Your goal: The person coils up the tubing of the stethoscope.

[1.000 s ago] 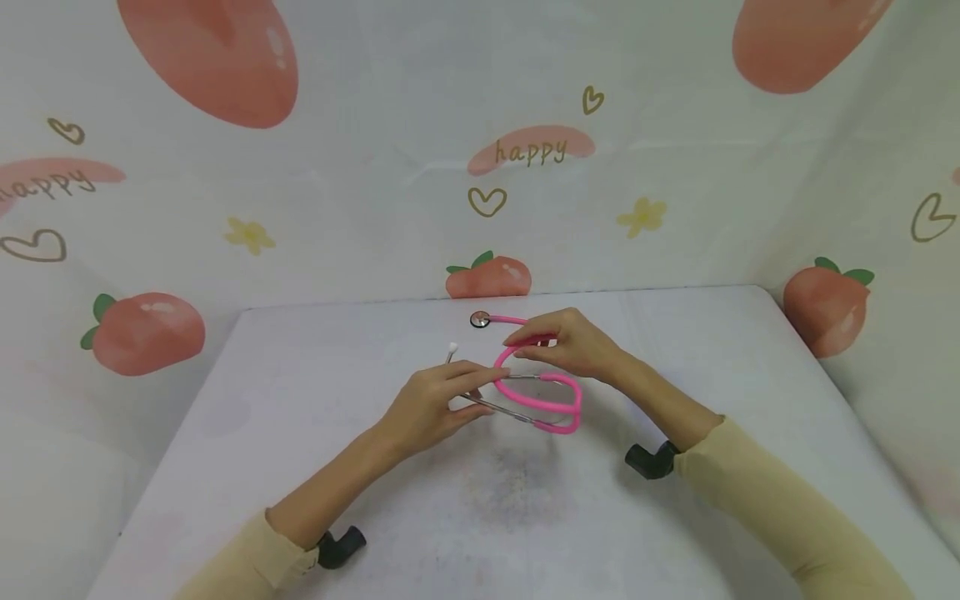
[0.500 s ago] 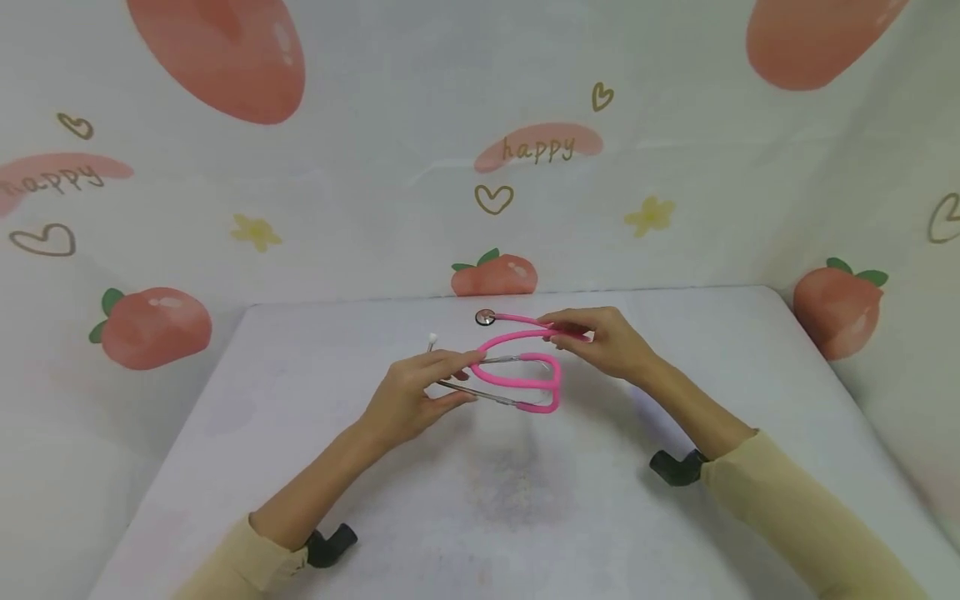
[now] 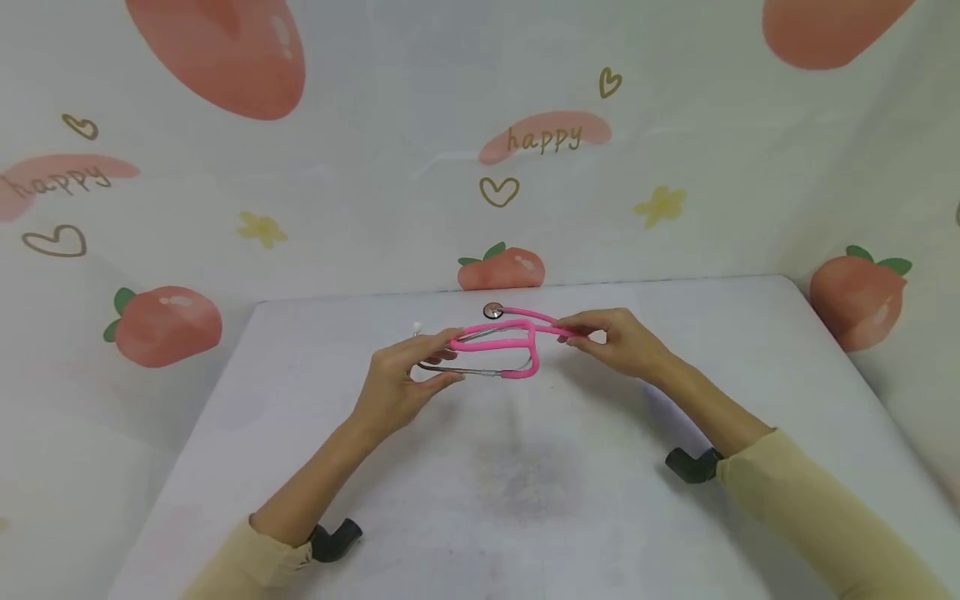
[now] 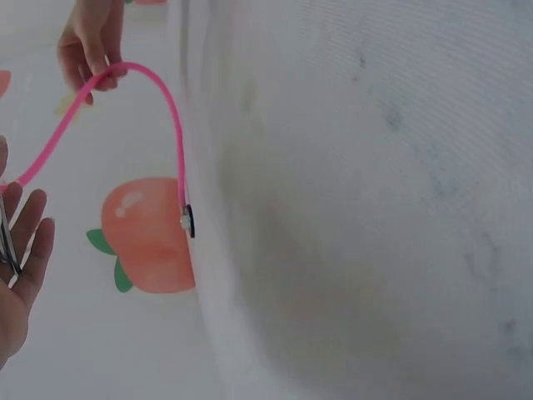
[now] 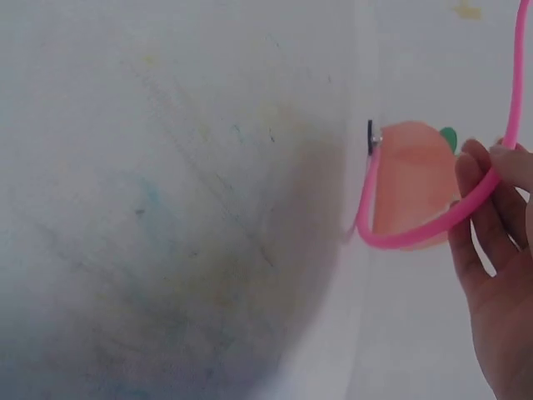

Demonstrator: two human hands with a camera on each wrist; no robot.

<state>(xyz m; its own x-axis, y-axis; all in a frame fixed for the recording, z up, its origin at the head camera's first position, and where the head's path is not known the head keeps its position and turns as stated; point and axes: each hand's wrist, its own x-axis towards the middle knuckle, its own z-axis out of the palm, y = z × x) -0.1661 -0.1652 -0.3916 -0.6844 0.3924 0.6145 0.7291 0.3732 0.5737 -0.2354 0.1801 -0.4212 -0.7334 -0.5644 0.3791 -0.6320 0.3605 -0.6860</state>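
Observation:
A pink stethoscope (image 3: 491, 343) is held up between both hands above the table. My left hand (image 3: 397, 379) grips its folded part, with the metal ear tubes and a bend of the pink tubing between thumb and fingers. One white ear tip shows faintly behind that hand. Farther right, my right hand (image 3: 618, 342) pinches the pink tubing with thumb and fingertips. From there the tubing bends back to the round chest piece (image 3: 492, 311), near the table's far edge. In the right wrist view, the chest piece (image 5: 371, 137) hangs free of the fingers, seen edge-on.
The white table (image 3: 525, 550) has a greyish smudge in front of the hands. Behind it hangs a white backdrop (image 3: 375, 208) printed with peaches, hearts and flowers. Black angled pieces (image 3: 335, 540) stick out at both sleeve cuffs.
My hands have moved apart: the left went left and upward with the folded part, the right went right along the tubing. The pink loop has drawn flatter and now lies along the ear tubes.

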